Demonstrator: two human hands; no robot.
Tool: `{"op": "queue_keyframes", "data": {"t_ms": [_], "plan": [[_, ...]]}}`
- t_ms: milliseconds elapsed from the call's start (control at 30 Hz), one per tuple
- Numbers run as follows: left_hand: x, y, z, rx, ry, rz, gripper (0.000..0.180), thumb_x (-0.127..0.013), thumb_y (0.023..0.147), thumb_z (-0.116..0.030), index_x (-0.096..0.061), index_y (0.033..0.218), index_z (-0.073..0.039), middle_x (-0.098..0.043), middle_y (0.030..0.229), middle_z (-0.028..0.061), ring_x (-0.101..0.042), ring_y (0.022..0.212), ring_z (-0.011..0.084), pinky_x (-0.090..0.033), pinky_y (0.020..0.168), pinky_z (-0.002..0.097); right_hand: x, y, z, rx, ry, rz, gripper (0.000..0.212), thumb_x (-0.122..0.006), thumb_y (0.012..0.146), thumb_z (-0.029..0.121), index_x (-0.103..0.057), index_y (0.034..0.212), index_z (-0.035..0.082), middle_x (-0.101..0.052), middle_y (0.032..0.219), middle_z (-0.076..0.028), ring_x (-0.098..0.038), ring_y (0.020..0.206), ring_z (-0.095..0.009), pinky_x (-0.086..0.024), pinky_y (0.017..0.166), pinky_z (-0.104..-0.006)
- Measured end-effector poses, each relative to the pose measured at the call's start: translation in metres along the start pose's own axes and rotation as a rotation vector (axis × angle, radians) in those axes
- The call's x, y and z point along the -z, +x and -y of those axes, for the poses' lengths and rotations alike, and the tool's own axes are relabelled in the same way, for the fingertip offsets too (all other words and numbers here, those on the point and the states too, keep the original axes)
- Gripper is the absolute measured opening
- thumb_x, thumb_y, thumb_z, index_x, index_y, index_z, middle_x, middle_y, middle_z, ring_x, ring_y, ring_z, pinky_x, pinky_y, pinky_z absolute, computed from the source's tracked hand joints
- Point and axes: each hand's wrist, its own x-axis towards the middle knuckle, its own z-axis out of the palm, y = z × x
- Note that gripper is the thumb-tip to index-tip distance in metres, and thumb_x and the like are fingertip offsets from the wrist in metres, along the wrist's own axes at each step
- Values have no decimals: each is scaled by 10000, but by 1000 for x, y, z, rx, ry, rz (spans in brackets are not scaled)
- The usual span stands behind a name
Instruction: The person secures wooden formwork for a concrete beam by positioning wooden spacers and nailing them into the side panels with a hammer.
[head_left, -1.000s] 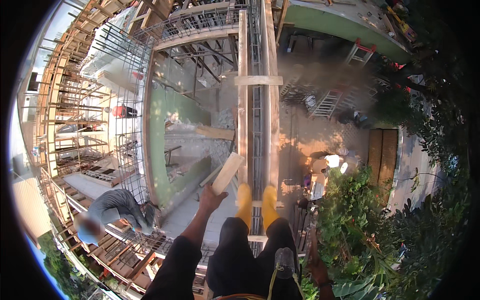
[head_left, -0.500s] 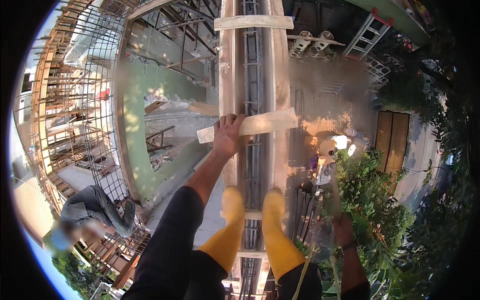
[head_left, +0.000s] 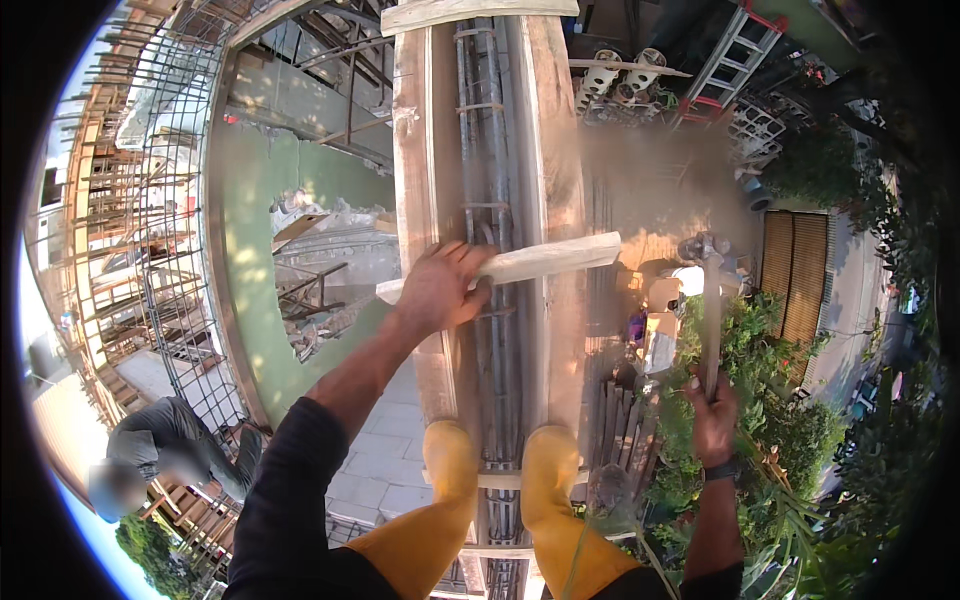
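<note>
A short wooden slat point(head_left: 560, 257) lies crosswise over two long formwork boards, the left board point(head_left: 412, 170) and the right board point(head_left: 556, 160). My left hand point(head_left: 438, 288) is closed round the slat near its left end, above the left board. Out to the right, my right hand point(head_left: 713, 425) grips the handle of a hammer point(head_left: 711, 325), whose head points away from me and is somewhat blurred. Between the boards runs a steel reinforcement cage point(head_left: 484, 110) of bars and ties. Another wooden crosspiece point(head_left: 470, 10) spans the boards farther ahead.
My yellow rubber boots point(head_left: 455, 465) stand on the boards, high above the ground. A person point(head_left: 185, 445) crouches at lower left beside a rebar grid point(head_left: 180, 250). Below on the right are leafy plants point(head_left: 790, 430) and a ladder point(head_left: 730, 60). A green wall point(head_left: 245, 260) stands left.
My right hand has brought the hammer up and forward. The slat has tilted and shows a narrower face, with my left hand still on it. My view has shifted along the boards.
</note>
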Motion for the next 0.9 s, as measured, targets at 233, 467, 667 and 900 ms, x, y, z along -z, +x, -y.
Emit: {"op": "queue_keyframes", "data": {"t_ms": [233,467,667,900], "plan": [[-10,27,14,-96,136,-219,580,-639,907,-282,-491,1410,-35,-584,1205,204,-537,1139,369,-403,992,497,-61,42,46,64,209,19,306,-690,972,220,-636,1186,9,-663,1031,-40,-607,972,-130,-499,855,-326],[-40,29,20,-32,278,-195,844,-731,837,-512,-420,1493,-81,-598,1261,124,-567,1105,293,-406,960,434,-119,95,87,235,207,153,376,-748,930,152,-602,1240,-3,-669,1048,-73,-632,962,-151,-523,867,-304],[-42,25,27,-172,303,-253,926,-816,760,-409,-394,1529,-111,-584,1322,79,-562,1179,265,-403,1005,415,-158,140,87,344,68,95,387,-770,899,137,-602,1206,-28,-701,1021,-111,-663,932,-174,-535,831,-315],[-42,24,27,-174,266,-242,915,-806,738,-410,-423,1514,-112,-589,1307,65,-548,1198,246,-373,1039,408,-176,147,56,203,159,102,354,-753,899,197,-569,1142,17,-668,926,-63,-687,721,-160,-514,538,-288]]}}
